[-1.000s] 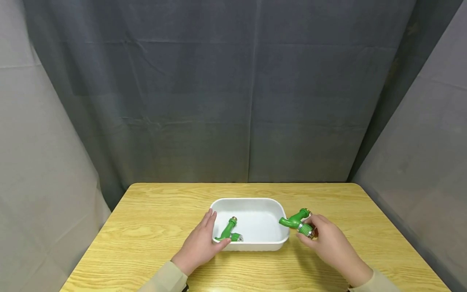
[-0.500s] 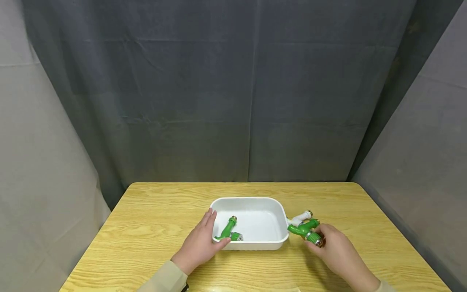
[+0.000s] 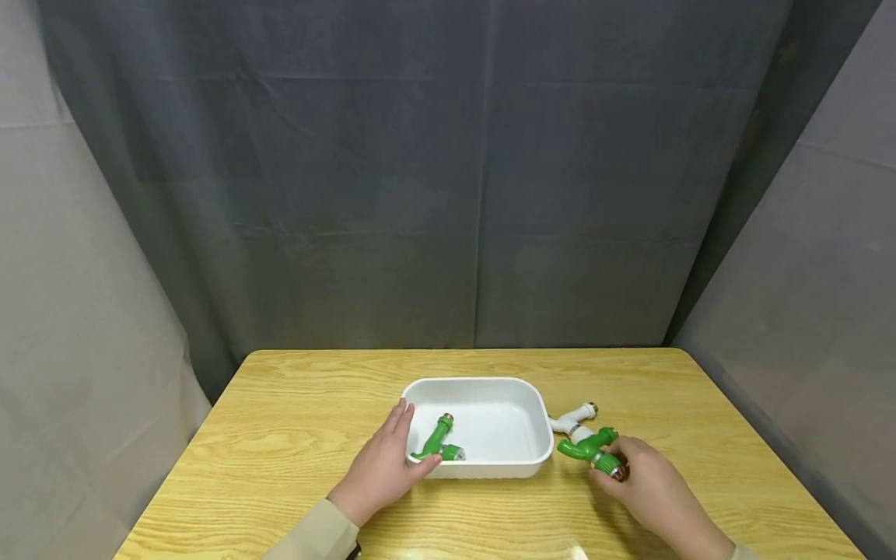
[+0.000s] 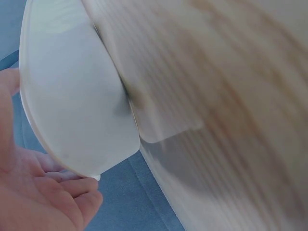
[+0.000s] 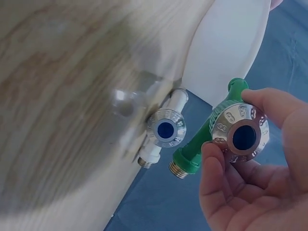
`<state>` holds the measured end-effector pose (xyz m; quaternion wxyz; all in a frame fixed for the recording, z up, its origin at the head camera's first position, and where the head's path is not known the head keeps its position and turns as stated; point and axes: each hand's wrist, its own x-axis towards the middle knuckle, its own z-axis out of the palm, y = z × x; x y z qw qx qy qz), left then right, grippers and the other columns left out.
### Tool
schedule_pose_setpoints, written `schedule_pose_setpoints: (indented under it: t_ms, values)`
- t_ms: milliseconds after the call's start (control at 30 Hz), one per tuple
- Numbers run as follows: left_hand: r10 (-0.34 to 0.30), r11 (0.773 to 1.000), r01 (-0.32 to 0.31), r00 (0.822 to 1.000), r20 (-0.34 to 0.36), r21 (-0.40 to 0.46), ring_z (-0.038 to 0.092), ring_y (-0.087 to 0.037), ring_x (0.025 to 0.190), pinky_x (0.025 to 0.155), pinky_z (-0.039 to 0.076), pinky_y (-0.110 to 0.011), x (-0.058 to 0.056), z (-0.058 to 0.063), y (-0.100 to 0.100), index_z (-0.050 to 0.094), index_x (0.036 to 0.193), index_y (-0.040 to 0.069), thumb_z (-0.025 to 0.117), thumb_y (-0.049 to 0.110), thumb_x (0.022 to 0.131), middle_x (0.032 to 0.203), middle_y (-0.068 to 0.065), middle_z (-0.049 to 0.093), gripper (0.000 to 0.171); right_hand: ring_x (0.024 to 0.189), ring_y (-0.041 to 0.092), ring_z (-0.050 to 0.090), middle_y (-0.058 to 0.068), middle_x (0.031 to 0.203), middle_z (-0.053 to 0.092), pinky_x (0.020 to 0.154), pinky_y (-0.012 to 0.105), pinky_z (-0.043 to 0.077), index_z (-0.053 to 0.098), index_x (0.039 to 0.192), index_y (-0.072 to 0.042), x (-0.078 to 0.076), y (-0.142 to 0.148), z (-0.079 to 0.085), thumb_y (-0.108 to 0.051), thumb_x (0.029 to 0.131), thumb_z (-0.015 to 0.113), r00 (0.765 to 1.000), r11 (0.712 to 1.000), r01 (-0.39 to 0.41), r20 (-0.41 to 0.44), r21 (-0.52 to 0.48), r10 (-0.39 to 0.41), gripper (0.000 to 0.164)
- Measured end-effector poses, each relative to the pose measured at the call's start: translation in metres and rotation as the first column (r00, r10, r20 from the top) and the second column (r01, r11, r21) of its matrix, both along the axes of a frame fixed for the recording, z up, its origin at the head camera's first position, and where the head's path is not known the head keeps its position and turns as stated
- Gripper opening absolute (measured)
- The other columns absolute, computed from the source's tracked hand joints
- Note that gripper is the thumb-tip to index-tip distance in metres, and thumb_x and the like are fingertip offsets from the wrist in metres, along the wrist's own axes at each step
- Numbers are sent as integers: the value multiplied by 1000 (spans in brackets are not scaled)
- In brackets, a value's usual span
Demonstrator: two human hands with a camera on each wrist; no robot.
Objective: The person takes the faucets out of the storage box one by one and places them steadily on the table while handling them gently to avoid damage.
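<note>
My left hand (image 3: pixel 378 468) holds the near left corner of a white tray (image 3: pixel 500 470), its thumb over the front rim and its fingers along the left side. Inside the tray, at the left, lies a green tap (image 3: pixel 435 437) with a brass-coloured threaded end. To the right of the tray, my right hand (image 3: pixel 654 484) pinches a second green tap (image 3: pixel 589 446) by its round handle. Just behind it a white tap (image 3: pixel 577 416) lies on the table against the tray's right side. In the right wrist view both handles face the camera, chrome-rimmed with dark round centres.
The wooden table (image 3: pixel 301 420) carries the tray near its middle. A dark grey curtain (image 3: pixel 364 202) hangs behind the table's far edge, with pale cloth panels (image 3: pixel 91 233) on both sides.
My right hand has moved right and toward me with the green tap, away from the tray's rim. The white tap has come into sight behind it. My left hand stays in place.
</note>
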<state>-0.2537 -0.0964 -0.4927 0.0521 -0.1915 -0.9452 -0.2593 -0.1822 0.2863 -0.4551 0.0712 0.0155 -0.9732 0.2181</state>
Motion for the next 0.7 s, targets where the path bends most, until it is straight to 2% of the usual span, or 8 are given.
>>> schedule_pose_setpoints:
  t_ms: [367, 700]
  values:
    - [-1, 1000, 1, 1000, 17, -1, 39, -45, 148, 115, 43, -59, -1, 2, 0, 36, 157, -4, 72, 59, 91, 165, -26, 29, 98, 67, 11, 51, -2, 78, 57, 55, 21, 43, 64, 90, -8, 0, 3, -10, -21, 86, 84, 998, 999, 13, 67, -30, -11, 24]
    - [-3, 1000, 3, 1000, 8, 7, 40, -46, 147, 114, 44, -59, 0, 1, 0, 37, 156, -5, 72, 58, 91, 165, -26, 30, 97, 65, 13, 50, -1, 75, 54, 54, 23, 41, 62, 88, -8, -2, 1, -18, -22, 85, 84, 991, 999, 33, 128, -14, -31, 26]
